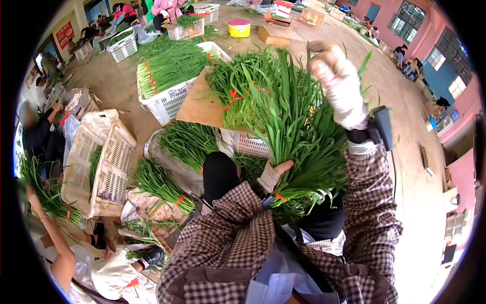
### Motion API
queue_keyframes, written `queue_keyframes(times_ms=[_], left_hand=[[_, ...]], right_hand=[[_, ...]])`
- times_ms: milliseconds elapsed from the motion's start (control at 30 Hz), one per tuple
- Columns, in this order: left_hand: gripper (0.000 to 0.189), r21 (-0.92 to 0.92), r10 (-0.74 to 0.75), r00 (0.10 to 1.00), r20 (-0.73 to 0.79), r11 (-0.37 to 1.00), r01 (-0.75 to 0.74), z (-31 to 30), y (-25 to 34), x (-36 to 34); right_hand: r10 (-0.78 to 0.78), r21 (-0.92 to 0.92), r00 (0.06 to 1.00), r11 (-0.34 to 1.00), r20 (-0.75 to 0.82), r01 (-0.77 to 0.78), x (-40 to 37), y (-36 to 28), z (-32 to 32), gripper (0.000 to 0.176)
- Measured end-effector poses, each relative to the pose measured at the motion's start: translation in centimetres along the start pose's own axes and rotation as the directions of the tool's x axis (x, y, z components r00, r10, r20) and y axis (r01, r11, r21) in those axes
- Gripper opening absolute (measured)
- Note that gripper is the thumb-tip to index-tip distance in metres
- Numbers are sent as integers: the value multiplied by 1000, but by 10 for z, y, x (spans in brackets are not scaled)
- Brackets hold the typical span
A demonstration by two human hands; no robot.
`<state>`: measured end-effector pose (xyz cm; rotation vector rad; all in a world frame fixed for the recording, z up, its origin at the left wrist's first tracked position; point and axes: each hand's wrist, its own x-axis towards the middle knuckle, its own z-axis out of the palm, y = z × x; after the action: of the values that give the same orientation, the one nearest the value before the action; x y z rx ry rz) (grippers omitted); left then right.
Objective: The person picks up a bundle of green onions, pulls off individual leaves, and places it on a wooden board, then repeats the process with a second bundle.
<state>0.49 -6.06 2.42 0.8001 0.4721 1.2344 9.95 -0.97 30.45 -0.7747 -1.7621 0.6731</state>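
Left hand (274,175): gloved, with the thumb bare, closed around the lower part of a bunch of greens (298,137), close in front of the chest.
Bunch of greens: thick, long flat leaves fanning up and away from the grip; a red band (280,196) sat on the stems just below the hand.
Right hand (338,76): in a white glove, raised high beside the leaf tips, fingers curled in - whether it pinched any leaf could not be told.
Right wrist: a dark strap sat at the cuff of a checked sleeve (372,213).
Board (198,107): brown, lying flat just beyond the held bunch, with another bundle (238,86) on it, tied in red.
White crate (167,104): to the left of the board, piled with tied greens.
Second white crate (245,144): under the near edge of the board, partly hidden by the leaves.
Loose bundles (157,182): 2 or more lying on sheeting at the lower left.
Cream crates (104,162): 2 tipped together, further left.
Other person's arm (55,243): at the lower left, holding greens - not the wearer's.
Yellow tub (239,29): far off on the dirt floor (410,131).
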Motion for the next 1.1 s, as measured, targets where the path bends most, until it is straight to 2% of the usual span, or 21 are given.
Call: queue_keyframes(times_ms=[33, 100, 133, 167, 233, 300, 367, 433, 467, 533, 567, 633, 700, 767, 833, 867, 900, 967, 1000, 1033, 1100], left_hand=[[40, -7, -4, 1000, 3, 1000, 4, 0, -1, 1], [42, -33, 29, 999, -33, 999, -30, -1, -2, 4], [40, -51, 35, 999, -41, 998, -37, 3, 5, 2], [40, -77, 2, 998, -56, 997, -6, 3, 4, 4], [38, -123, 11, 997, -81, 992, -21, 8, 12, 5], [41, -45, 33, 993, -117, 998, -38, 8, 13, 9], [37, -104, 102, 985, -142, 988, -117, 6, 11, 11], [38, -51, 80, 974, -211, 994, -93, 4, 12, 13], [38, -34, 127, 961, -244, 990, -140, 5, 11, 14], [42, 119, 218, 928, -302, 975, -190, 3, 14, 18], [45, 160, 158, 951, -265, 980, -119, -27, -10, 30], [43, 82, 213, 938, -275, 977, -198, -44, -23, 39], [39, -87, 139, 956, -259, 982, -167, -37, -16, 34], [35, -94, 149, 959, -240, 980, -176, -41, -14, 34], [34, -288, 43, 975, -217, 952, -106, -18, 8, 20], [32, -315, 29, 975, -222, 944, -100, -16, 10, 19], [32, -302, 43, 974, -221, 947, -110, -16, 11, 18], [44, -269, 9, 977, -214, 961, -68, -16, 13, 16], [44, -174, 79, 970, -229, 977, -121, -12, 13, 16], [45, -224, 33, 978, -204, 971, -79, -9, 15, 16], [47, -371, -43, 990, -131, 929, -9, -10, 14, 18]], right_hand=[[-142, -35, 990, 989, -17, 141, 0, -5, -9, 16], [-184, -14, 954, 981, 237, 193, -16, -31, -30, 20], [-230, 27, 873, 970, 430, 242, -29, -34, -34, 23], [-271, 81, 750, 956, 603, 280, -43, -37, -37, 27], [45, -66, 340, 996, 940, 52, -74, -36, -36, 34], [318, -413, 339, 874, 885, 258, -107, -40, -22, 32], [327, -553, 526, 751, 785, 359, -127, -30, -16, 34], [378, -624, 577, 715, 724, 314, -138, -24, -20, 36], [506, -609, 483, 790, 714, 73, -149, -14, -23, 40], [642, -512, 301, 755, 705, -410, -185, 13, -28, 50], [632, -616, 253, 774, 733, -148, -193, 23, -22, 54], [691, -599, 247, 717, 680, -356, -230, 61, -20, 54], [770, -719, 385, 627, 509, -301, -265, 108, -20, 56], [810, -743, 421, 563, 408, -362, -271, 113, -24, 59], [713, -649, 669, 614, 211, -449, -283, 132, -25, 66], [781, -643, 599, 554, 180, -529, -280, 140, -25, 89], [770, -636, 610, 568, 187, -522, -281, 147, -22, 89], [648, -549, 750, 678, 134, -488, -285, 169, -12, 113], [655, -440, 744, 711, 130, -549, -277, 170, -5, 129], [477, -273, 873, 857, 96, -438, -274, 170, 5, 119], [403, 199, 882, 869, 244, -452, -256, 154, 12, 97]])
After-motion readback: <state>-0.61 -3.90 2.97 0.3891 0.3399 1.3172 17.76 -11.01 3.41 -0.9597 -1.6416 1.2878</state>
